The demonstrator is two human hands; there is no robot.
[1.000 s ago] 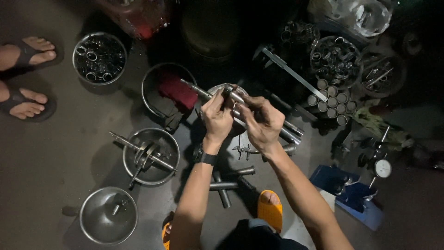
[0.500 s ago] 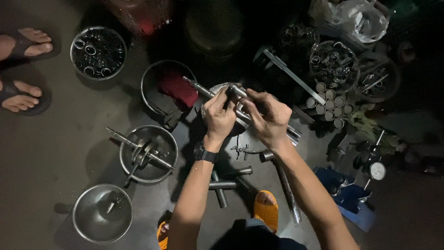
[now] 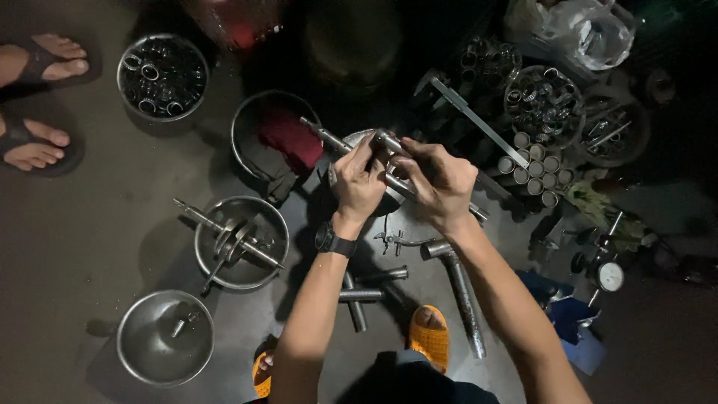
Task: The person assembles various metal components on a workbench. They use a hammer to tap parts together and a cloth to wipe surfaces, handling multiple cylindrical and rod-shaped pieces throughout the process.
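Head view, looking straight down: both hands meet over a metal bowl on the dark floor, closed round a long steel rod (image 3: 389, 176). The rod's long axis runs on a diagonal, from far-left by the bowl with the red cloth (image 3: 288, 142) down to near-right, where its end pokes out past the wrist. The left hand (image 3: 359, 183), with a black watch on its wrist, has its fingers curled tight about the rod's middle. The right hand (image 3: 441, 183) sits just to the right, touching it, fingertips pinching a small fitting at the rod's upper part; what the fitting is I cannot tell. Both hands are equally close to the rod. A bent pipe (image 3: 460, 295) lies near, between the orange sandals.
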